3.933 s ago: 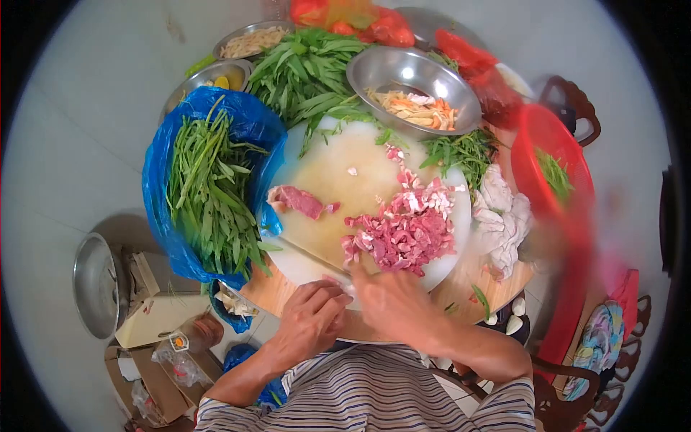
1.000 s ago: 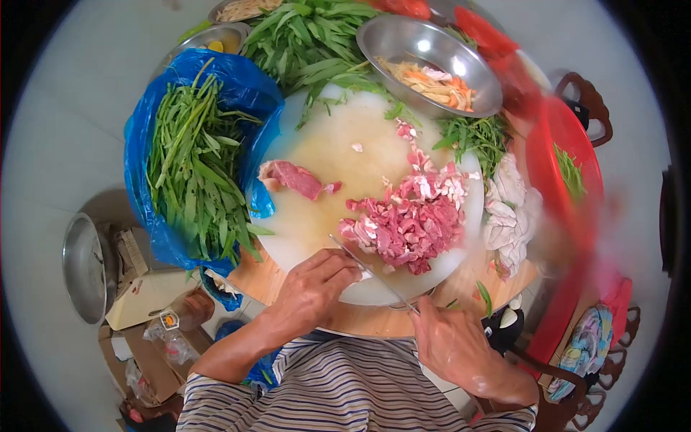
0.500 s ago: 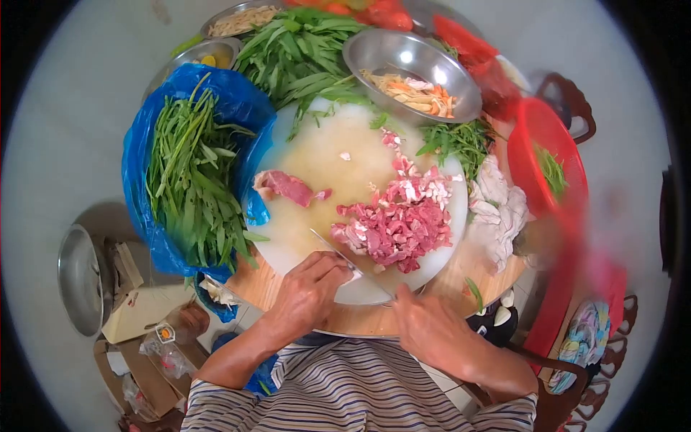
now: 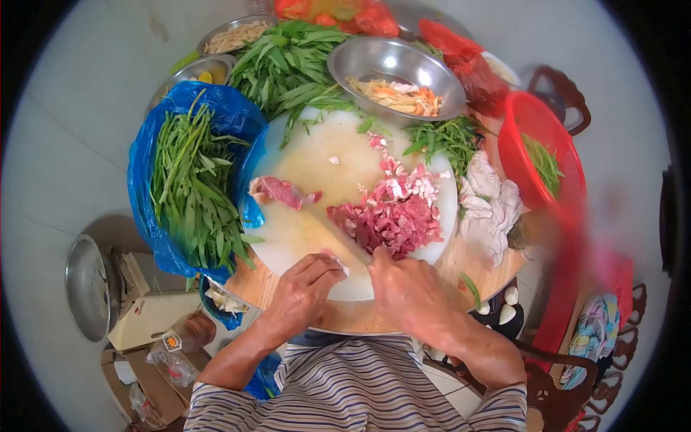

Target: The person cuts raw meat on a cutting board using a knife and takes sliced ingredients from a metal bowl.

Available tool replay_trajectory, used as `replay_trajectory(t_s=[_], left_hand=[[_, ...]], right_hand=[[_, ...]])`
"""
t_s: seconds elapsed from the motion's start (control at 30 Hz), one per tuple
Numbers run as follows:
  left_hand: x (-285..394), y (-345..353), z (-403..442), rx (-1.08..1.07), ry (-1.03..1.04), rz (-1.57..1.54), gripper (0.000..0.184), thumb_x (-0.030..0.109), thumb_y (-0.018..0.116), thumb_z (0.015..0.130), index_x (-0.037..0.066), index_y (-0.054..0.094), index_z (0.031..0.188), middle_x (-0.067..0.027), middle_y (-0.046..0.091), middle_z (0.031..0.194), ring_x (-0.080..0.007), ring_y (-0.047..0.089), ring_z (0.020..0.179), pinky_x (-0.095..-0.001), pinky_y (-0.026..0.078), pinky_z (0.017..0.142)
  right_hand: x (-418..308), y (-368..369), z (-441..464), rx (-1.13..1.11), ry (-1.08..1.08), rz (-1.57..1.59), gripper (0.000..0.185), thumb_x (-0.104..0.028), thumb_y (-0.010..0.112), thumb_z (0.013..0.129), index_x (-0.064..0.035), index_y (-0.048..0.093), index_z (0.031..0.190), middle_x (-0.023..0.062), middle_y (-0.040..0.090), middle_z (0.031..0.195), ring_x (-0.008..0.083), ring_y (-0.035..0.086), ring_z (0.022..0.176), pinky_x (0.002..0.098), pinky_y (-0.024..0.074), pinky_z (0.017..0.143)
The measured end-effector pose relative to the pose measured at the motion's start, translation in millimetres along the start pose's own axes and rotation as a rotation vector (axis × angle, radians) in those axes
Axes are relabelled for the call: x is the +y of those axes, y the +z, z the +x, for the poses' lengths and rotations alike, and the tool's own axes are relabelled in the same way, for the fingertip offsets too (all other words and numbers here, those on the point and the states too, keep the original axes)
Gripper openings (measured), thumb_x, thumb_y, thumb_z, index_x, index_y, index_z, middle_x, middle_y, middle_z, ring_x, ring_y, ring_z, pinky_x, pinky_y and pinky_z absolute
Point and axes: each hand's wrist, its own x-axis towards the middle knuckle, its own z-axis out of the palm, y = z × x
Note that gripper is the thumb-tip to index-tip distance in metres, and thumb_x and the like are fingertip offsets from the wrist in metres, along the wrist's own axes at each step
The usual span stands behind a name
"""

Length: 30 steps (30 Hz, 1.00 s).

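My right hand (image 4: 412, 291) is wrapped round the handle of a knife (image 4: 337, 236), whose blurred blade slants up and left over the round white cutting board (image 4: 306, 155). Left of it, my left hand (image 4: 302, 289) has its fingers curled on a small pale piece of meat (image 4: 340, 265) near the board's front edge. Beyond the knife, a pile of chopped raw meat (image 4: 399, 216) covers the board's right side. A larger raw meat chunk (image 4: 277, 192) lies at the left, with a small scrap beside it.
A blue plastic bag (image 4: 140, 162) of leafy greens (image 4: 191, 187) borders the board's left. Behind stand more greens (image 4: 288, 68) and a steel bowl (image 4: 342, 61) of shredded food. To the right are a crumpled whitish cloth (image 4: 493, 201) and a red basket (image 4: 515, 137).
The knife has moved away from my left fingers, toward the meat pile, and its blade is now blurred. My right hand has shifted up and left; my left hand stays near the pale piece.
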Motion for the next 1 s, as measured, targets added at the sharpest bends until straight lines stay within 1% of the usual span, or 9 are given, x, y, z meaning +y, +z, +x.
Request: replay_trajectory(t_s=[0.13, 0.2, 0.33, 0.53, 0.8, 0.83, 0.9, 0.97, 1.0], left_hand=[[6, 0, 0, 0.132, 0.041, 0.12, 0.037, -0.004, 0.078, 0.07, 0.005, 0.077, 0.106, -0.0089, 0.074, 0.11, -0.0323, 0.072, 0.108, -0.0425, 0.062, 0.092], [4, 0, 0, 0.135, 0.029, 0.091, 0.037, -0.005, 0.078, 0.07, 0.005, 0.077, 0.105, -0.0089, 0.074, 0.108, -0.0319, 0.072, 0.106, -0.0423, 0.062, 0.091], [-1, 3, -4, 0.112, 0.003, 0.016, 0.036, -0.005, 0.077, 0.068, 0.006, 0.077, 0.102, -0.0094, 0.074, 0.105, -0.0315, 0.072, 0.103, -0.042, 0.062, 0.088], [-1, 1, -1, 0.075, -0.01, 0.03, 0.038, -0.005, 0.077, 0.066, 0.005, 0.075, 0.102, -0.0102, 0.073, 0.107, -0.0316, 0.072, 0.103, -0.0418, 0.062, 0.088], [-3, -4, 0, 0.04, -0.05, -0.022, 0.036, -0.003, 0.076, 0.069, 0.006, 0.074, 0.104, -0.009, 0.074, 0.108, -0.0306, 0.072, 0.101, -0.0406, 0.062, 0.087], [-2, -3, 0, 0.042, -0.052, -0.011, 0.036, -0.002, 0.075, 0.069, 0.006, 0.075, 0.104, -0.0083, 0.074, 0.107, -0.0301, 0.072, 0.1, -0.0405, 0.062, 0.086], [-2, -4, -1, 0.027, -0.075, -0.039, 0.037, -0.002, 0.076, 0.069, 0.007, 0.075, 0.104, -0.0077, 0.074, 0.107, -0.0298, 0.072, 0.1, -0.0406, 0.062, 0.086], [0, -6, 1, 0.018, -0.086, -0.05, 0.037, -0.002, 0.076, 0.069, 0.008, 0.075, 0.105, -0.0071, 0.074, 0.106, -0.0294, 0.072, 0.1, -0.0407, 0.062, 0.085], [2, -8, 2, 0.006, -0.089, -0.039, 0.034, -0.003, 0.074, 0.071, 0.004, 0.075, 0.104, -0.01, 0.074, 0.106, -0.0312, 0.072, 0.102, -0.0414, 0.062, 0.087]], right_hand=[[-9, -20, -19, 0.071, -0.021, 0.095, 0.026, -0.017, 0.056, 0.11, 0.0086, 0.058, 0.112, 0.0292, 0.066, 0.067, 0.051, 0.069, 0.065, 0.0596, 0.054, 0.063], [-7, -14, -29, 0.045, -0.114, 0.026, 0.027, -0.007, 0.065, 0.096, 0.0149, 0.059, 0.112, 0.0252, 0.069, 0.066, 0.0441, 0.074, 0.062, 0.052, 0.0588, 0.057], [-1, 0, -33, -0.009, -0.119, 0.008, 0.025, -0.005, 0.065, 0.094, 0.0145, 0.06, 0.109, 0.0253, 0.069, 0.065, 0.0441, 0.074, 0.063, 0.0508, 0.0598, 0.057], [4, 8, -32, -0.018, -0.126, -0.026, 0.025, -0.004, 0.066, 0.091, 0.0137, 0.06, 0.108, 0.0263, 0.069, 0.065, 0.0435, 0.075, 0.063, 0.0494, 0.0601, 0.057], [4, -14, -55, -0.235, 0.013, -0.023, 0.029, -0.003, 0.067, 0.088, 0.0119, 0.056, 0.111, 0.028, 0.069, 0.069, 0.0455, 0.076, 0.068, 0.0549, 0.061, 0.064], [4, -12, -49, -0.242, 0.022, -0.022, 0.029, -0.003, 0.067, 0.088, 0.0119, 0.056, 0.111, 0.028, 0.069, 0.069, 0.0455, 0.076, 0.068, 0.0549, 0.061, 0.064], [0, -1, -23, -0.164, -0.081, 0.031, 0.023, -0.01, 0.057, 0.107, 0.0122, 0.054, 0.108, 0.0302, 0.065, 0.066, 0.0523, 0.071, 0.065, 0.0593, 0.0575, 0.061], [-14, 9, 4, -0.098, -0.122, 0.039, 0.021, -0.009, 0.056, 0.107, 0.0115, 0.054, 0.108, 0.0306, 0.066, 0.066, 0.0524, 0.071, 0.065, 0.0597, 0.0579, 0.062], [-17, 12, 10, -0.037, -0.164, 0.048, 0.02, -0.009, 0.056, 0.107, 0.0107, 0.054, 0.109, 0.0309, 0.066, 0.066, 0.0525, 0.071, 0.066, 0.06, 0.0583, 0.063]])
